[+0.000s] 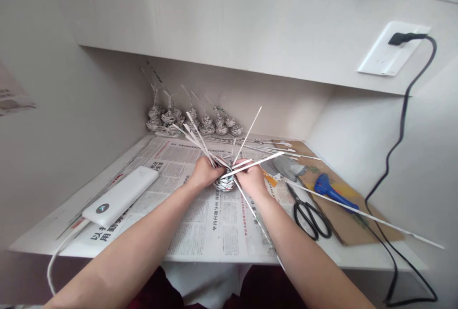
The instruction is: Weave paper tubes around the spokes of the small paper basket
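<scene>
A small round basket woven from rolled newspaper strips (224, 183) sits between my hands at the middle of the desk. Long paper strips (265, 159) stick out from its top in several directions. My left hand (207, 171) is closed at its left upper side, with thumb and fingers pinching near the strips. On the other side, my right hand (252, 178) is closed around the strip bases at the top right. One long strip runs down past my right forearm, and another reaches far to the right. The fingertips are partly hidden by the strips.
Finished woven gourd shapes (207, 125) line the back wall, with loose paper strips (257, 144) before them. A white power bank (121, 195) lies left. Right are black-handled scissors (311, 218) and a blue glue gun (334, 192) on cardboard (358, 230), with a black cord (388, 156) hanging from the socket.
</scene>
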The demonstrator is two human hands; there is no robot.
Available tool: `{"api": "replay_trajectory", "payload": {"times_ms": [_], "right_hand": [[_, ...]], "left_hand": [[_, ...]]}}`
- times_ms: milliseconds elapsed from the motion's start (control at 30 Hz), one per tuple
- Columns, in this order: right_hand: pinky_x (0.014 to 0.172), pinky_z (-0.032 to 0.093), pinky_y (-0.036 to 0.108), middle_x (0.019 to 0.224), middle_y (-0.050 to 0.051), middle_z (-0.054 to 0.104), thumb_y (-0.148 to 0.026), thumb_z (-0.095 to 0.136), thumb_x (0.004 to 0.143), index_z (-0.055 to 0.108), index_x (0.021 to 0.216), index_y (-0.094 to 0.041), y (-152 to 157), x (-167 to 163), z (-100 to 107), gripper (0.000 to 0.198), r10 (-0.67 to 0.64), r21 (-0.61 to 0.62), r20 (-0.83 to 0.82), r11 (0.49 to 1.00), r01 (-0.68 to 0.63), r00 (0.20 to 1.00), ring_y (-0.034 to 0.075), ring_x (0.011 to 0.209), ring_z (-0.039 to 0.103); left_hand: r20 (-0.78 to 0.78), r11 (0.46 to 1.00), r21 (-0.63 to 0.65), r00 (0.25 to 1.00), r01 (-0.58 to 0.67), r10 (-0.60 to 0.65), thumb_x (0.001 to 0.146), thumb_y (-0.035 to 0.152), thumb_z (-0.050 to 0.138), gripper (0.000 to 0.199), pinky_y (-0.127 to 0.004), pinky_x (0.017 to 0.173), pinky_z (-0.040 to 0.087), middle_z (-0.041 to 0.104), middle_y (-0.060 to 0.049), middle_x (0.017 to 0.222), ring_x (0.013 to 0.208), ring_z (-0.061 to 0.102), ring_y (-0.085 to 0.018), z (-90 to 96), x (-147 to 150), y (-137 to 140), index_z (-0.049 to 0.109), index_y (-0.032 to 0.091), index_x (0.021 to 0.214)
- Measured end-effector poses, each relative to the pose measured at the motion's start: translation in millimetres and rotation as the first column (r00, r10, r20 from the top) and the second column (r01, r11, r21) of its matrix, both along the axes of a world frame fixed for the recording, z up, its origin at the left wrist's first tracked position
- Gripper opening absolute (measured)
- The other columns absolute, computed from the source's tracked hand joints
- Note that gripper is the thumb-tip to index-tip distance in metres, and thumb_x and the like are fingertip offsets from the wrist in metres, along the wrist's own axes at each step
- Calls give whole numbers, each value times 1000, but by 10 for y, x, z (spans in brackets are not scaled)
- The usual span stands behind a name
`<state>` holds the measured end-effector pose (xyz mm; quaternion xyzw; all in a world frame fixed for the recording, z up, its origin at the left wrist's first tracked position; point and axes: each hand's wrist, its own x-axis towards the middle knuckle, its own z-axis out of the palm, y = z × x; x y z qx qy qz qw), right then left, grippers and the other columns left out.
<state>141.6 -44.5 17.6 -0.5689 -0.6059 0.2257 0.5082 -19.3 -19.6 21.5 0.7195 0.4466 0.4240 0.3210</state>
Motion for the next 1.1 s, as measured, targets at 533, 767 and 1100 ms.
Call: {"api": "replay_trajectory", "payload": {"times_ms": [533,767,1100], "right_hand": [[63,51,26,72,1,71,-36,67,67,59,81,-19,7,-74,-92,23,28,-60,-227,997,-43,973,18,68,68],[63,51,26,72,4,71,-35,64,69,64,78,-18,35,-62,-103,19,12,-65,-257,997,-30,966,19,68,68],[67,51,27,74,3,71,-24,57,69,66,79,-18,26,-41,-95,14,54,-30,-185,998,-61,981,18,71,67]], "left_hand": [[11,997,-36,997,-73,73,67,17,57,22,-26,65,50,74,-4,76,74,68,-21,10,46,-19,74,15,82],[31,996,-68,998,-50,52,64,15,60,19,-25,64,50,73,-4,74,69,67,-18,-20,25,32,72,14,78],[-51,996,-87,999,-13,8,67,20,60,18,-24,62,50,73,-3,75,71,67,-19,6,-58,56,74,17,79]]}}
